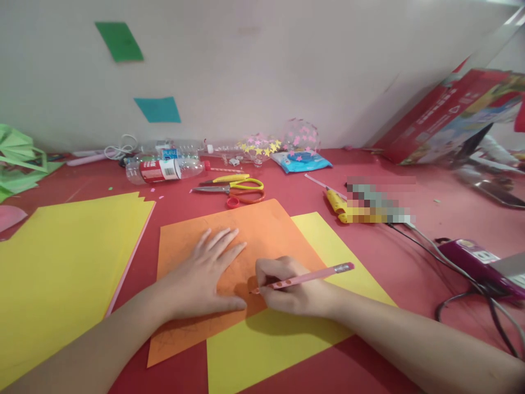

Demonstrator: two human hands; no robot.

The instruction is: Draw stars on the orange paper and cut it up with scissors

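My left hand [207, 273] lies flat with fingers spread on an orange paper sheet [262, 230], pressing it down. My right hand [287, 287] is closed around a pink pencil [324, 272], whose tip touches the orange sheet just right of my left thumb. Faint pencil lines show on the orange sheet. The orange sheet overlaps a yellow sheet [287, 339] that lies under my right wrist.
A stack of yellow paper [61, 257] lies at the left. Scissors with yellow handles [229, 186], an orange pair [246, 198], plastic bottles [158, 169], a yellow glue gun [336, 203], a purple power strip [476, 262] with cables, and a red box [447, 115] lie on the red table.
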